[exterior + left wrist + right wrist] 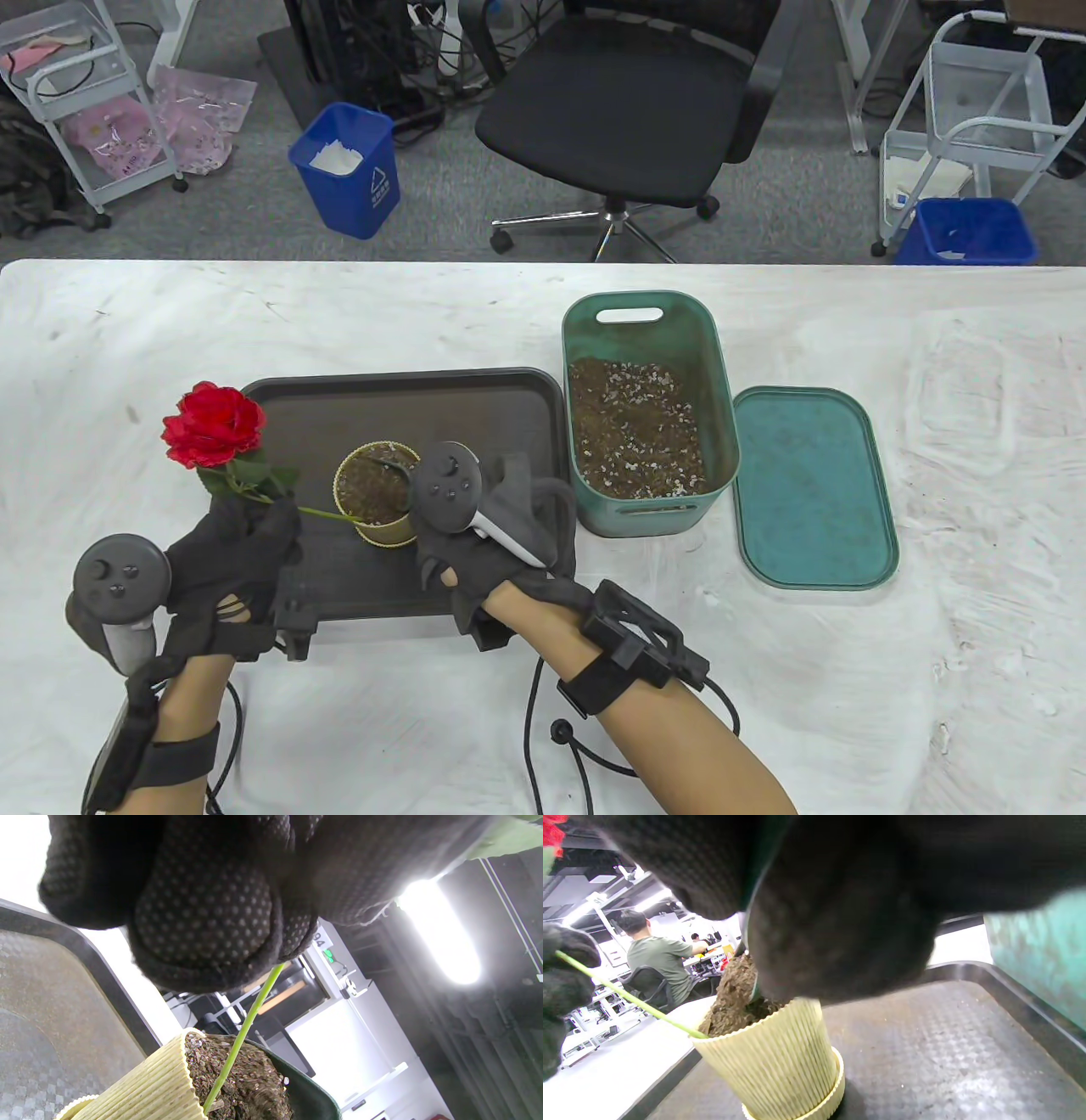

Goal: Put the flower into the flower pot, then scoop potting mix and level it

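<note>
Sitting across the whole lower part of the table view is a white table (933, 407), pretty scuffed up. On it, from big to small: a dark tray (475, 399) left of centre, a green bin (649, 407) of potting mix (636, 429) just off the tray's 3 o'clock edge, and the bin's flat green lid (810, 488) lying right beside the bin at its 3 o'clock.

On the tray, around its middle, stands the ribbed cream flower pot (377, 497) on a matching saucer, already holding a good heap of mix. From the right wrist view the soil is mounded above the rim.

The flower (212, 424), a red rose, sits at roughly 10 o'clock from the pot, out over the tray's left edge. Its green stem (242, 1035) runs at a slant from the bloom down into the soil, so the stem end is in the pot while the head leans well off to the side.

Left hand (242, 543) is at about 9 o'clock from the pot, fingers pinched tight around the stem just below the leaves. Right hand (501, 526) is at the pot's 3 o'clock, fingers curled around a white-handled scoop (509, 539) whose dark green blade is down in the soil at the pot's rim, going by the right wrist view.
</note>
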